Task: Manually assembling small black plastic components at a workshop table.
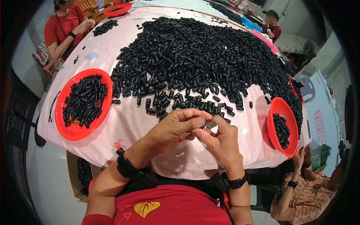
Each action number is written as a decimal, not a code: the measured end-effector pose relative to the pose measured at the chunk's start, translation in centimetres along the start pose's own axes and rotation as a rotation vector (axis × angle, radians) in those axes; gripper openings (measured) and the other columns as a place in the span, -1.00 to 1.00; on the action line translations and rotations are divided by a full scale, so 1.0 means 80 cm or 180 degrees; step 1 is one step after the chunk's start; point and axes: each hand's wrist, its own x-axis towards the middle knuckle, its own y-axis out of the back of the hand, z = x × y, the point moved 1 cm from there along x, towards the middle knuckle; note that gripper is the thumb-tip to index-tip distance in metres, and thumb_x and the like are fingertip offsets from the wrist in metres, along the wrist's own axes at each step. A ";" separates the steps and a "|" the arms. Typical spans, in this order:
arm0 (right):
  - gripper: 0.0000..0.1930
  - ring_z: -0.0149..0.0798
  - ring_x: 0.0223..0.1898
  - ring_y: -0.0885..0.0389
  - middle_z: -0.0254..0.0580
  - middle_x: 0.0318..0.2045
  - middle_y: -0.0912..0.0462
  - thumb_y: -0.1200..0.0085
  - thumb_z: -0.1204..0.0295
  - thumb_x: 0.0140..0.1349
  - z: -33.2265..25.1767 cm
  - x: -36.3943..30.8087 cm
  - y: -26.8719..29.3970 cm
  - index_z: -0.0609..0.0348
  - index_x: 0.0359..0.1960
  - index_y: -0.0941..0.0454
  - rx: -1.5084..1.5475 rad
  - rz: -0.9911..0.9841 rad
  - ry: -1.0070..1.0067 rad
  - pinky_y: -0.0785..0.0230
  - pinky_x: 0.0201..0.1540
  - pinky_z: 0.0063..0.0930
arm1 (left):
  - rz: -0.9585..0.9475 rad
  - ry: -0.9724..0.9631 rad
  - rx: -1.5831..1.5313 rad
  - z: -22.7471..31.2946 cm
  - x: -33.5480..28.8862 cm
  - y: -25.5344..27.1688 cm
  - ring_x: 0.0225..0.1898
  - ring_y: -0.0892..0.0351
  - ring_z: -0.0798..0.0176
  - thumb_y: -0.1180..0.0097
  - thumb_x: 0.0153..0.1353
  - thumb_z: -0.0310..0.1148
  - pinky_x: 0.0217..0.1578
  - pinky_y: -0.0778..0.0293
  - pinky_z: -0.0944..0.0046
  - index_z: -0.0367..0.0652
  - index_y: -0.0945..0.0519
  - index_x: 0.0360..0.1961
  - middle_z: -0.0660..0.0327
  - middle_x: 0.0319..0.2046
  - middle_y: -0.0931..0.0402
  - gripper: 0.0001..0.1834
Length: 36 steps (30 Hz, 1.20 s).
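My hands meet over the near part of the pink cloth, just in front of the loose black pieces. The fingers of my left hand point(170, 127) are pinched together on a small black piece point(203, 126), mostly hidden by the fingertips. Between the thumb and curled fingers of my right hand point(225, 140) is a small shiny silver metal object point(212, 128); its full shape is hidden. The black piece and the metal object are close together, and I cannot tell if they touch. Beyond them lies a big heap of short black cylindrical plastic parts point(195, 52).
A red plate point(108, 84) heaped with black parts stands at left; a red bowl point(272, 129) with more stands at right. The pink cloth point(127, 140) covers the table. Co-workers sit around it, one in a patterned shirt point(309, 197) close on my right. A cardboard box point(75, 180) is below left.
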 end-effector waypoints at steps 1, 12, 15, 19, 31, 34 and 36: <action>-0.60 -0.32 -0.59 -0.63 -0.14 -0.60 -0.62 -0.34 0.12 0.03 0.002 0.000 -0.001 0.24 -0.39 -0.54 0.0003 0.0001 0.0001 -0.43 -0.55 -0.51 | 0.0002 0.0001 0.0003 0.000 0.000 0.000 -0.19 -0.56 0.48 -0.01 0.35 -0.29 -0.18 -0.50 0.49 -0.24 -0.49 0.06 0.28 -0.21 -0.57 -0.66; -0.59 -0.16 -0.62 -0.62 -0.13 -0.65 -0.59 -0.30 0.07 0.05 0.001 0.001 0.000 0.20 -0.43 -0.53 -0.0343 0.0060 0.0200 -0.39 -0.59 -0.39 | -0.0028 0.0085 -0.0112 0.000 0.000 0.002 -0.20 -0.58 0.47 -0.01 0.34 -0.34 -0.16 -0.53 0.45 -0.23 -0.49 0.04 0.29 -0.23 -0.57 -0.70; -0.59 -0.13 -0.63 -0.61 -0.13 -0.66 -0.58 -0.29 0.05 0.06 0.000 0.002 0.001 0.20 -0.43 -0.53 -0.0428 -0.0026 0.0162 -0.38 -0.60 -0.37 | 0.0017 0.0099 -0.0137 -0.003 0.001 0.005 -0.24 -0.58 0.48 -0.01 0.34 -0.34 -0.19 -0.53 0.45 -0.23 -0.49 0.03 0.31 -0.28 -0.57 -0.71; -0.58 -0.12 -0.63 -0.60 -0.13 -0.67 -0.57 -0.27 0.04 0.07 0.002 0.001 0.000 0.20 -0.42 -0.54 -0.0381 -0.0052 0.0077 -0.37 -0.61 -0.36 | -0.0088 0.0050 -0.0201 -0.001 0.000 0.007 -0.29 -0.57 0.50 -0.02 0.34 -0.35 -0.22 -0.52 0.46 -0.24 -0.49 0.03 0.32 -0.32 -0.56 -0.71; -0.59 -0.12 -0.64 -0.59 -0.13 -0.66 -0.57 -0.26 0.05 0.07 0.002 0.002 -0.003 0.19 -0.41 -0.54 -0.0377 -0.0038 0.0251 -0.38 -0.60 -0.37 | 0.0108 0.0194 -0.0299 0.001 -0.001 0.001 -0.25 -0.55 0.48 -0.06 0.32 -0.34 -0.16 -0.50 0.43 -0.22 -0.50 0.01 0.31 -0.27 -0.55 -0.71; -0.58 -0.12 -0.64 -0.59 -0.13 -0.67 -0.57 -0.27 0.04 0.06 0.002 0.001 0.000 0.19 -0.42 -0.53 -0.0441 0.0027 0.0210 -0.38 -0.60 -0.37 | 0.0062 0.0189 -0.0273 0.000 -0.001 -0.001 -0.27 -0.54 0.49 -0.06 0.32 -0.33 -0.17 -0.49 0.44 -0.21 -0.50 0.01 0.33 -0.29 -0.54 -0.71; -0.57 -0.13 -0.65 -0.59 -0.14 -0.68 -0.56 -0.27 0.04 0.06 0.005 0.001 0.000 0.20 -0.44 -0.52 -0.0462 0.0003 0.0238 -0.37 -0.61 -0.37 | 0.0016 0.0180 -0.0289 -0.001 -0.001 0.001 -0.28 -0.53 0.51 -0.06 0.32 -0.32 -0.19 -0.47 0.46 -0.20 -0.50 0.00 0.34 -0.29 -0.54 -0.72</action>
